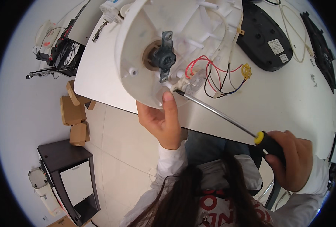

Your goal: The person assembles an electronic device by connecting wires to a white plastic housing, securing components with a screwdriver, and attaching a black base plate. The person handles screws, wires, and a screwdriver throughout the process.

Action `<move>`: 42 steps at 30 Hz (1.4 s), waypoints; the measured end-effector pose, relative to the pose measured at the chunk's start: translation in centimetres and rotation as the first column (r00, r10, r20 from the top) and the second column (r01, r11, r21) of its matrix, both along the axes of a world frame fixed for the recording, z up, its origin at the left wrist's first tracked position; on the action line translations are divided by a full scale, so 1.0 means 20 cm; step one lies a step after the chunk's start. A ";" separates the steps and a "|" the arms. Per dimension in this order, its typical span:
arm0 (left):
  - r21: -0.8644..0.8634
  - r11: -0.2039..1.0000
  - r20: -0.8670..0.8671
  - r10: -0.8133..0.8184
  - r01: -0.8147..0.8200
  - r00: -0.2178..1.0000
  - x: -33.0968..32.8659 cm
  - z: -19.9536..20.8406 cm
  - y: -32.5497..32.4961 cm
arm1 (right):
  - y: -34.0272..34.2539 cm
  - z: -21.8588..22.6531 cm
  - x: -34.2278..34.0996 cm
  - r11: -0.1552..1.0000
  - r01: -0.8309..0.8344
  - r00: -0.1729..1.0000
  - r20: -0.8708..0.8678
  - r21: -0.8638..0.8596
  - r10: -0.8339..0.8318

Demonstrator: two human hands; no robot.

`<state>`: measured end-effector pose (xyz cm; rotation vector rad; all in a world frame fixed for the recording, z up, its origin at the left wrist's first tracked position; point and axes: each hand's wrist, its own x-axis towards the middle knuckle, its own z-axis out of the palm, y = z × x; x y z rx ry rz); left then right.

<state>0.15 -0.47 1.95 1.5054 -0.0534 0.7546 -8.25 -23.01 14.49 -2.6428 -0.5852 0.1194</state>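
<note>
Housing (134, 45), top center, is pinched at its lower rim by left hand (162, 125), thumb inside. Screwdriver (220, 114), center right, is clasped in right hand (294, 160); tip is held near left thumb.

The screwdriver (221, 114) is silver, black and yellow, the plastic housing (135, 41) milky white, its bracket (167, 57) dark blue-grey. The wires (202, 57) are red, black and blue, the small ring (246, 75) yellow, the oval base (261, 38) black with white labels (276, 46), the worktop (103, 72) plain white.
</note>
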 end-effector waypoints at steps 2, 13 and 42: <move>-0.005 1.000 0.003 0.006 -0.006 1.000 0.00 0.01 0.00 | -0.03 0.00 0.01 0.966 0.122 0.906 -0.424 0.227 -0.015; -0.042 0.999 0.009 0.015 -0.014 1.000 0.01 0.00 0.00 | -0.06 -0.06 0.04 0.494 0.701 0.257 -0.828 0.515 0.498; -0.046 0.999 -0.036 -0.003 0.001 0.999 0.00 -0.02 0.02 | 0.09 -0.35 -0.15 -0.051 0.964 0.117 -0.242 0.262 0.963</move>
